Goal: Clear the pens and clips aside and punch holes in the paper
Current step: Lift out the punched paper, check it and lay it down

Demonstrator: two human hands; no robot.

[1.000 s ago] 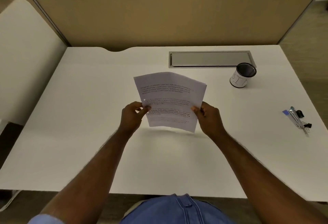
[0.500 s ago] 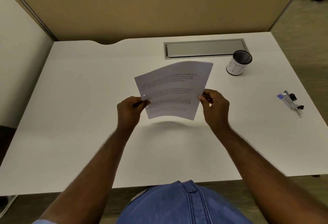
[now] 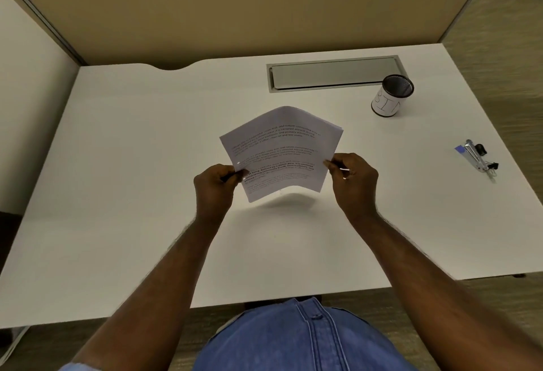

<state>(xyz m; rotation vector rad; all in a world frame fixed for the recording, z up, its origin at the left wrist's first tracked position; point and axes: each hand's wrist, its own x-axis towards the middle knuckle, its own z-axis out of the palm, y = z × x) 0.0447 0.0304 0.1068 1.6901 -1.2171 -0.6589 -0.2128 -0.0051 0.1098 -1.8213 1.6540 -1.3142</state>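
A printed sheet of paper [image 3: 282,150] is held above the middle of the white desk [image 3: 117,164], bowed upward along its centre. My left hand [image 3: 216,187] pinches its lower left edge and my right hand [image 3: 354,178] pinches its lower right edge. A small hole shows near the paper's left edge by my left thumb. At the desk's right edge lies a small pile of pens and black binder clips [image 3: 477,157], far from both hands. No hole punch is visible.
A black mesh pen cup [image 3: 392,98] with a white label stands at the back right, beside a grey cable tray lid [image 3: 332,73] set into the desk. Tan partition walls close the back and left. My blue-clad lap sits below the front edge.
The two hands have pushed toward each other, so the paper has bowed up more in the middle. The camera has tipped down, so the desk appears higher in view.
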